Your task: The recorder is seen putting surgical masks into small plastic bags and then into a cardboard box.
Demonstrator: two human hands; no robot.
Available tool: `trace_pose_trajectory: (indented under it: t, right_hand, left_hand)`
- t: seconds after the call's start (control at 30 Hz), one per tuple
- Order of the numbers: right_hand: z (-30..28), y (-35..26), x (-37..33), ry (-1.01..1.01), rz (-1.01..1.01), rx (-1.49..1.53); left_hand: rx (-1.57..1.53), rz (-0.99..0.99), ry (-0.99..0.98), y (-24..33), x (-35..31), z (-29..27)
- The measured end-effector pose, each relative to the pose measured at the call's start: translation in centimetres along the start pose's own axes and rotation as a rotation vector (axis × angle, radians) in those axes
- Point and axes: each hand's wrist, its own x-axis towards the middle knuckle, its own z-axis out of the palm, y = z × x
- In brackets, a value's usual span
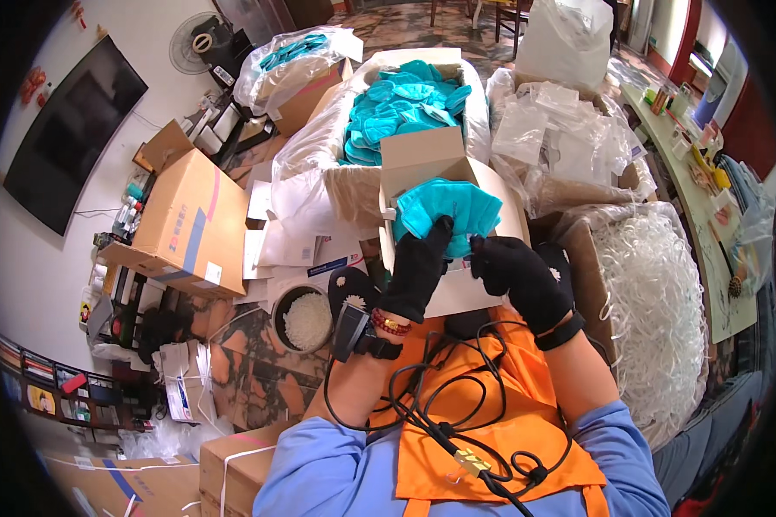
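Note:
My left hand, in a black glove, grips a small stack of teal face masks, thumb on top. The stack is held over an opened white carton in front of me. By the stack's lower right edge is my gloved right hand, fingers curled together; what they pinch, if anything, is too small to make out. Beyond the carton stands a plastic-lined box heaped with loose teal masks.
At right are a box of white elastic strips and a box of clear plastic bags. A round tub of white bits and a brown carton stand left. Black cables hang across my orange apron.

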Motion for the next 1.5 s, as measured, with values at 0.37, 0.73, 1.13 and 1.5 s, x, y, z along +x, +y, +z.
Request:
trace_pose_trajectory:
  t: [0.37,0.73,1.13,1.5]
  right_hand:
    - [-3.2,0.9,0.5,0.235,-0.476,0.072]
    - [-21.4,-8.6,-4.3,1.077,-0.999,-0.913]
    - [-2.1,0.2,-2.8,0.155,-0.384,0.096]
    - [-4.1,-1.0,-1.8,0.441,-0.316,-0.012]
  left_hand:
    - [0.384,0.626,0.145,-5.0,-3.0,4.3]
    - [-0.512,-0.076,-0.327,-2.4,-5.2,7.2]
    - [-1.36,-0.672,-1.002,-2.4,-4.9,6.4]
    - [-0.37,-0.091,-0.312,1.7,-2.9,2.3]
